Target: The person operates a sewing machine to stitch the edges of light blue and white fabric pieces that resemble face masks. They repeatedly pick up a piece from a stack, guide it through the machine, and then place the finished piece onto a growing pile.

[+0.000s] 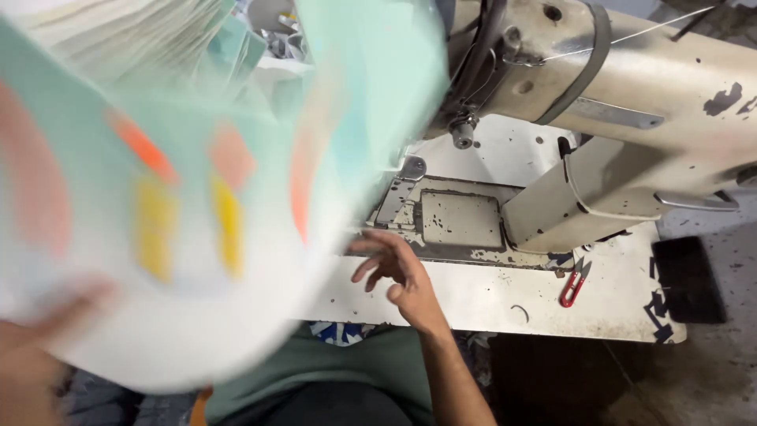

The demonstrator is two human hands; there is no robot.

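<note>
Head view, left of the sewing machine (599, 110): printed fabric sheet (197, 197), blurred, lifted above the desk (473, 296).
Left hand (35, 347): under the sheet's lower corner; fingers blurred, cannot tell the grip.
Right hand (398, 272): just in front of the machine's needle plate (457, 217), fingers spread, holding nothing.
Handling: likely light, limp; best taken by an edge.
Count: one sheet, one machine, one red thread snips (573, 285) right of the plate.
</note>
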